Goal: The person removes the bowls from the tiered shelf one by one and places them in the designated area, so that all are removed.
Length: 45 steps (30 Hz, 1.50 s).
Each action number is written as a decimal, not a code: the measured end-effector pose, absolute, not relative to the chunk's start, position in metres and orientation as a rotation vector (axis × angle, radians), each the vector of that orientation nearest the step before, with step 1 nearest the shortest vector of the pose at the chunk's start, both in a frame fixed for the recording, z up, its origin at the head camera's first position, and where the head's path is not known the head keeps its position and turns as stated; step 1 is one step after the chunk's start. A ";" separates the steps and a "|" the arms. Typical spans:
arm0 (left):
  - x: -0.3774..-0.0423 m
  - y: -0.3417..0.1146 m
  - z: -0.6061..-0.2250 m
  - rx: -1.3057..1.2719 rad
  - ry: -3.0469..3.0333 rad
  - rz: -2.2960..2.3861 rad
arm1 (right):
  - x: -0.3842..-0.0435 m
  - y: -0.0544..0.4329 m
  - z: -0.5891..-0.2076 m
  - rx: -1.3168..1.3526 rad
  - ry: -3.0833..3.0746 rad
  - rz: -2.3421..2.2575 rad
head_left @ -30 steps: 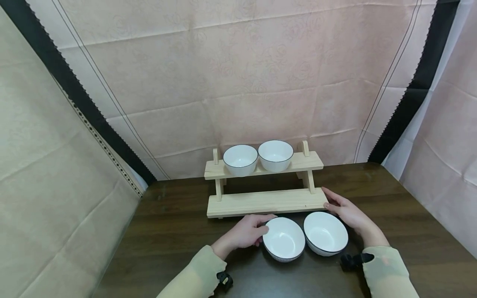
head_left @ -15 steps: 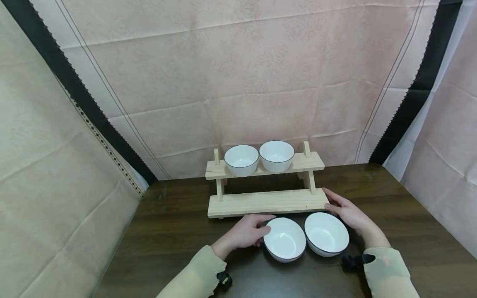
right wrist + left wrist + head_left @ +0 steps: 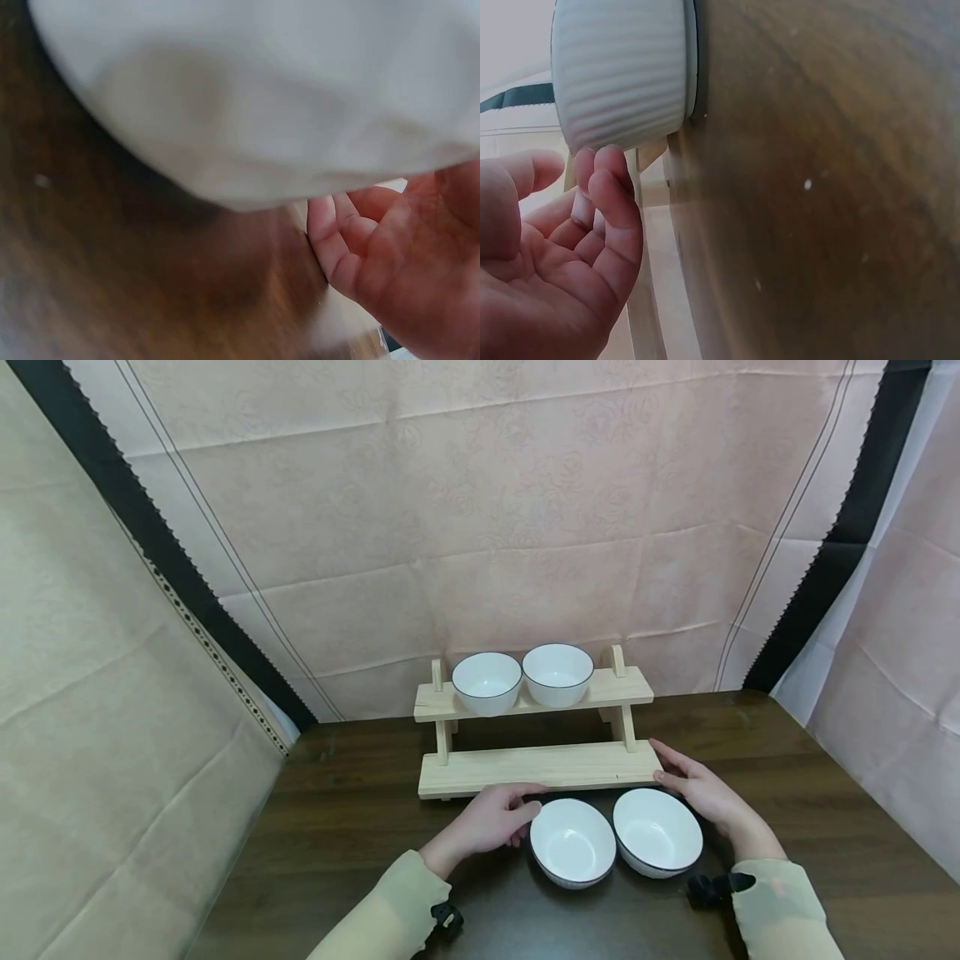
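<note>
My left hand (image 3: pixel 491 820) has its fingers loosely bent beside a white bowl (image 3: pixel 572 843) with a dark rim, which sits upright on the table. In the left wrist view the thumb stands off, and the fingertips (image 3: pixel 609 166) overlap the edge of a ribbed white bowl (image 3: pixel 626 71). At the right end of the two-tier wooden shelf (image 3: pixel 540 768), my right hand (image 3: pixel 701 789) holds the lower board between thumb and fingers. A second white bowl (image 3: pixel 657 832) stands just left of the right wrist. It hides part of that hand in the right wrist view.
Two white bowls (image 3: pixel 487 681) stand side by side on the shelf's upper board (image 3: pixel 621 687). The shelf is on the dark brown wooden table (image 3: pixel 337 827). A pale cloth curtain (image 3: pixel 487 510) hangs behind it, with cloth on both sides too.
My left hand has shifted slightly left, and its thumb has come off the rim of the left front bowl. The right hand and all the bowls keep their places.
</note>
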<state>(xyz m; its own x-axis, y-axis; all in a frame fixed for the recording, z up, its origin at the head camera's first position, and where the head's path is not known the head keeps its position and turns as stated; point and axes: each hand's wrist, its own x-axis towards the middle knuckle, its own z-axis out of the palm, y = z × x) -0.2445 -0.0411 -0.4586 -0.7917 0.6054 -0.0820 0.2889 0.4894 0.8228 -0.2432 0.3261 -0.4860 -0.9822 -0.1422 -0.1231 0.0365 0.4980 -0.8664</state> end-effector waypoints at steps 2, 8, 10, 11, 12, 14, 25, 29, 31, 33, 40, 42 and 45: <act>-0.246 -0.043 -0.457 0.740 2.378 1.237 | -0.243 0.326 -0.486 -0.092 2.558 -1.490; -0.249 -0.050 -0.451 0.712 2.409 1.306 | -0.244 0.326 -0.486 -0.093 2.558 -1.491; -0.250 -0.053 -0.449 0.709 2.427 1.318 | -0.244 0.326 -0.486 -0.093 2.559 -1.487; -0.251 -0.054 -0.448 0.707 2.437 1.322 | -0.244 0.326 -0.486 -0.092 2.560 -1.485; -0.252 -0.055 -0.446 0.705 2.446 1.326 | -0.244 0.326 -0.486 -0.091 2.561 -1.484; -0.253 -0.058 -0.443 0.702 2.464 1.330 | -0.244 0.326 -0.486 -0.091 2.559 -1.484; -0.261 -0.075 -0.423 0.675 2.507 1.542 | -0.244 0.325 -0.486 -0.093 2.552 -1.494; -0.263 -0.081 -0.413 0.658 2.519 1.657 | -0.243 0.325 -0.486 -0.090 2.558 -1.489; -0.264 -0.083 -0.409 0.648 2.526 1.712 | -0.243 0.325 -0.486 -0.092 2.559 -1.488; -0.264 -0.085 -0.405 0.634 2.539 1.758 | -0.242 0.325 -0.485 -0.091 2.560 -1.484; -0.270 -0.093 -0.390 0.654 2.597 1.924 | -0.243 0.325 -0.486 -0.098 2.549 -1.504; -0.271 -0.095 -0.385 0.656 2.608 1.957 | -0.243 0.325 -0.486 -0.104 2.542 -1.514; -0.273 -0.098 -0.375 0.629 2.613 1.994 | -0.243 0.325 -0.486 -0.103 2.544 -1.506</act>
